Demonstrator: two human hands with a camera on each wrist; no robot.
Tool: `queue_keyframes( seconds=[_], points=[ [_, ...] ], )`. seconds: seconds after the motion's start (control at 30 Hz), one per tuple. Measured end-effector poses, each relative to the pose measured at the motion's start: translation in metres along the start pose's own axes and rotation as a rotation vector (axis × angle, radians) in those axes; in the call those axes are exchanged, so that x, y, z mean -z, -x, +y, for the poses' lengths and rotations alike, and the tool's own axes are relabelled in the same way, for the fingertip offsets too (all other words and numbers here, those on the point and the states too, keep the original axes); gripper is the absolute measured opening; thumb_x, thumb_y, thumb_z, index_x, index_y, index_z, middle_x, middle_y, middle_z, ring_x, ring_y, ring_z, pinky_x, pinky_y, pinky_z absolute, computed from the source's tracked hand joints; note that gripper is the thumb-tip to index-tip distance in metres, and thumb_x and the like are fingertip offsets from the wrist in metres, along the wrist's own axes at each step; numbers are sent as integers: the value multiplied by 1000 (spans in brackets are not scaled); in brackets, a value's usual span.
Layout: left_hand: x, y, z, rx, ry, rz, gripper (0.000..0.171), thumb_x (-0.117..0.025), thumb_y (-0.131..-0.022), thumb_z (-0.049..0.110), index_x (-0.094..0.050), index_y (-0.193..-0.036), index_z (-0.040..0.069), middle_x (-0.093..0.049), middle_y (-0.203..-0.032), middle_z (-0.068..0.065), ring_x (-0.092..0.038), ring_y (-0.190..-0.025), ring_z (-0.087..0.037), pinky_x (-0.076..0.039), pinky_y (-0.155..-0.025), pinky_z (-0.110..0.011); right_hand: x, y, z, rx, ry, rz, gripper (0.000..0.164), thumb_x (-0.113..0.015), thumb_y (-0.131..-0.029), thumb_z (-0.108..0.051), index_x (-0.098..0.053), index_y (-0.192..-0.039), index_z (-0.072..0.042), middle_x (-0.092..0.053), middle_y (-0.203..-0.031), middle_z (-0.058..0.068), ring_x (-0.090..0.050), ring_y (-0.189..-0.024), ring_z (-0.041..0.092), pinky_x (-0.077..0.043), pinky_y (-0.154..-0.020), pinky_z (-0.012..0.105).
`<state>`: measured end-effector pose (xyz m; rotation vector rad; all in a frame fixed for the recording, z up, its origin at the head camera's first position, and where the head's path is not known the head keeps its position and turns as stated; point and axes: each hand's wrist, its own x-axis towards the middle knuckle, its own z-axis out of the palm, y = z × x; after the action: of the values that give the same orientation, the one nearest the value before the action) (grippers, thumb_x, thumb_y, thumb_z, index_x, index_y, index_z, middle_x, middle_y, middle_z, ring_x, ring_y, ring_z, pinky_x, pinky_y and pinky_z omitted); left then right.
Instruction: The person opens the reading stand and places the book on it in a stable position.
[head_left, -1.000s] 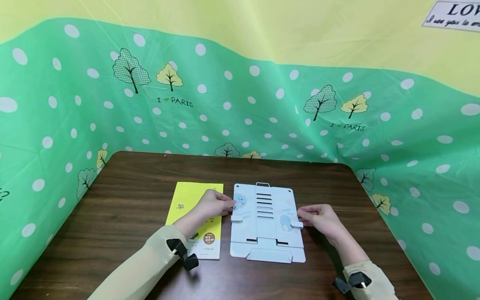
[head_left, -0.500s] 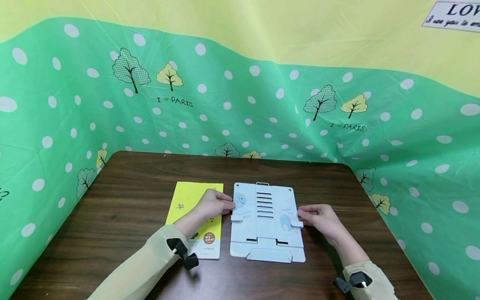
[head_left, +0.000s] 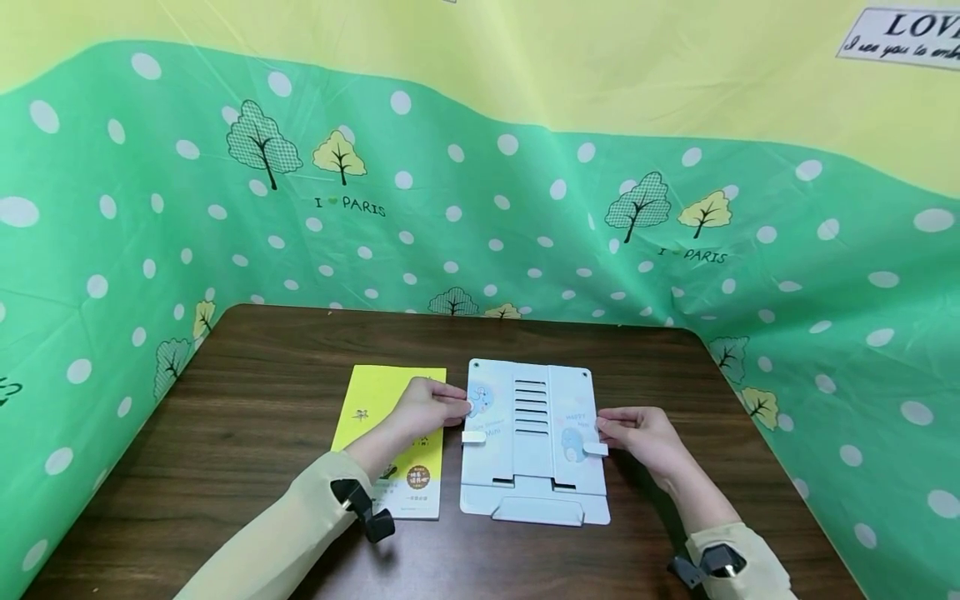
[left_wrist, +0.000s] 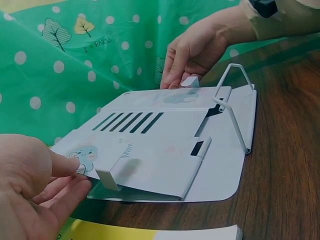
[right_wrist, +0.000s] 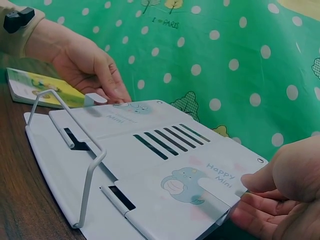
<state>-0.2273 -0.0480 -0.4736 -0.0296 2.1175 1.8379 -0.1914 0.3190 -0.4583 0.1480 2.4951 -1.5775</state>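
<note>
A pale blue-white book stand [head_left: 531, 454] with printed cartoon animals and a column of slots lies in the middle of the table. Its hinged back panel [left_wrist: 150, 150] is tilted up off the flat base [left_wrist: 220, 190]. My left hand [head_left: 426, 407] pinches the panel's left edge between thumb and fingers, above the left page clip [left_wrist: 110, 175]. On the opposite edge, my right hand [head_left: 641, 433] holds the panel the same way, near the right page clip [head_left: 596, 449]. At the stand's front, a bent wire bar [right_wrist: 90, 185] sticks up. The panel's underside is mostly hidden.
A yellow book [head_left: 390, 392] lies flat on the dark wooden table [head_left: 225, 458], left of the stand and partly under my left forearm. Behind the table hangs a green and yellow dotted curtain [head_left: 465, 192], which also runs along both sides.
The back panel's far edge has risen slightly, and the small wire loop beyond it has gone out of sight. Both hands keep their hold on the panel's sides. The head view has shifted a little.
</note>
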Motion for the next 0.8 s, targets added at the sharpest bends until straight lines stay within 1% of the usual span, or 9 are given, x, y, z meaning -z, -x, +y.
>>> queue_keyframes(
  seconds=[0.13,0.37,0.57,0.8],
  points=[
    [-2,1,0,-14,19,12,26,-80,-96,9,-75,-119,-3,-77,-101,-10,-76,-95,-21,-62,-83,-33,-1,2,-2,3,-4,8,34,-68,-105,-10,-66,-130,12,-72,-117,22,-73,-97,27,-62,-85,32],
    [-5,4,2,-25,22,38,25,-81,-95,9,-74,-117,-1,-75,-101,-11,-75,-93,-20,-62,-83,-33,-2,5,-4,13,8,13,39,-71,-103,-13,-65,-132,13,-72,-115,21,-73,-95,26,-62,-85,33],
    [-6,7,5,-42,17,53,24,-80,-96,9,-73,-116,-1,-73,-102,-11,-74,-92,-20,-62,-84,-32,-2,6,-6,11,9,38,35,-73,-102,-10,-67,-130,10,-71,-111,19,-71,-92,26,-61,-83,30],
    [-7,11,7,-76,-5,55,21,-79,-97,7,-73,-115,-2,-73,-100,-11,-74,-90,-20,-62,-82,-32,-1,10,-5,38,13,31,31,-71,-102,-8,-66,-128,10,-69,-108,20,-71,-92,27,-61,-83,31]
  ],
)
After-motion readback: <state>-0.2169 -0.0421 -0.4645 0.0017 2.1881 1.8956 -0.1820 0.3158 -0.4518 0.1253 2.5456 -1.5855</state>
